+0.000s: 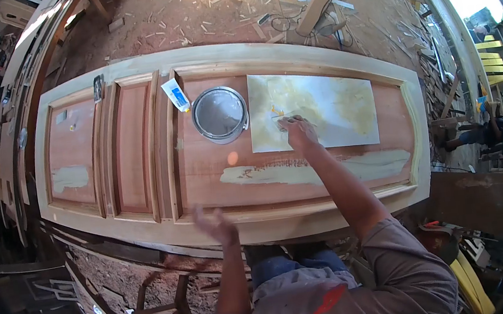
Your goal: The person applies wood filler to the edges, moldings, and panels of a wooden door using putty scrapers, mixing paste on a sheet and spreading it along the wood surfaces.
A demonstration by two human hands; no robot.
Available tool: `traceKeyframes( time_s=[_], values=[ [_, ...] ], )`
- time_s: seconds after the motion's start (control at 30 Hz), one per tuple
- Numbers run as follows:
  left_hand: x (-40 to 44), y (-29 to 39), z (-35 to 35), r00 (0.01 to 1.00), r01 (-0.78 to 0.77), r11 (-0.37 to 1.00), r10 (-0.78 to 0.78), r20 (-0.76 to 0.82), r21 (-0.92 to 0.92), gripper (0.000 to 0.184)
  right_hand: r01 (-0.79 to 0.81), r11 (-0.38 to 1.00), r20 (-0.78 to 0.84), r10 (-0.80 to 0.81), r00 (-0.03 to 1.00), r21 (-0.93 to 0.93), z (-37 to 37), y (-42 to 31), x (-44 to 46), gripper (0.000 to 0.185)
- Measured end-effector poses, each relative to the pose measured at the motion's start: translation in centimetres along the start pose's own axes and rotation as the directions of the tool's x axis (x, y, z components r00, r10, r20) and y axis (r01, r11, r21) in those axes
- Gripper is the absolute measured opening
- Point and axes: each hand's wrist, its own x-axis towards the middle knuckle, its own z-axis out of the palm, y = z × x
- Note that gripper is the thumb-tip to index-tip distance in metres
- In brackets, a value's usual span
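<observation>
My right hand (300, 131) is closed round a small flat putty spreader (280, 121), pressed to a white board (345, 109) smeared with yellowish paste. A dab of yellow-orange paste (276, 111) lies beside the spreader. My left hand (216, 224) hovers over the near edge of a wooden panel door (260, 230), blurred, its fingers apart and holding nothing. On the door, left of the board, stand an open can (220, 114) of grey material and a white and blue tube (176, 95). A pale filler strip (352, 167) runs along the door panel below the board.
A dark scraper-like piece (98, 88) lies on the door's upper left. Wood scraps litter the ground beyond, where a post (324, 3) stands. Stacked boards (18, 121) line the left. Another person (496, 126) sits far right. Yellow planks (471, 284) lie at lower right.
</observation>
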Motion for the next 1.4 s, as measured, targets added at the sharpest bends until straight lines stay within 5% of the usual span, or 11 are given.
traceKeyframes(
  time_s=[0.1,0.2,0.3,0.4,0.53,0.77,0.8,1.03,1.17,1.2,1.4],
  values=[
    [6.0,5.3,5.7,0.825,-0.280,0.922,0.373,0.425,-0.267,0.044,0.066,0.998,0.044,-0.065,0.997,-0.002,0.7,-0.1,-1.4,0.053],
    [9.3,6.6,11.0,0.652,-0.520,0.798,0.601,0.462,-0.305,0.044,0.081,0.996,0.162,-0.083,0.983,0.023,-1.5,-0.1,-2.0,0.054],
    [11.1,7.0,12.8,0.578,-0.585,0.762,0.632,0.517,-0.278,0.046,0.043,0.998,0.304,-0.053,0.951,0.040,-4.0,0.5,-0.1,0.055],
    [11.9,7.2,14.4,0.575,-0.564,0.761,0.641,0.508,-0.321,0.039,0.023,0.994,-0.051,-0.018,0.999,0.104,-2.8,1.6,2.0,0.050],
    [12.6,6.8,17.1,0.506,-0.619,0.687,0.720,0.476,-0.381,0.028,0.113,0.986,-0.118,-0.128,0.985,-0.123,3.8,1.9,-0.2,0.052],
    [12.9,5.8,18.3,0.489,-0.572,0.711,0.696,0.526,-0.410,0.026,-0.070,0.997,0.262,0.076,0.962,-0.029,-5.2,0.1,2.0,0.044],
    [12.7,5.6,18.2,0.487,-0.559,0.718,0.690,0.536,-0.416,0.027,0.003,0.999,0.015,-0.003,1.000,-0.036,-3.9,1.1,3.1,0.042],
    [12.5,5.5,18.3,0.485,-0.514,0.745,0.661,0.572,-0.425,0.045,0.059,0.998,0.295,-0.050,0.954,-0.023,-1.8,-1.9,1.9,0.050],
    [12.9,5.4,18.5,0.499,-0.486,0.766,0.639,0.586,-0.421,0.039,-0.114,0.988,0.276,0.138,0.951,-0.102,-4.8,-0.3,4.6,0.044],
    [12.7,5.5,18.1,0.501,-0.471,0.782,0.618,0.606,-0.408,0.036,-0.087,0.995,0.125,0.093,0.988,-0.051,-5.9,-0.4,5.6,0.042],
    [12.7,5.4,18.2,0.511,-0.519,0.740,0.670,0.539,-0.428,0.041,0.095,0.994,0.183,-0.085,0.979,-0.047,0.0,-0.3,1.3,0.049]
  ],
)
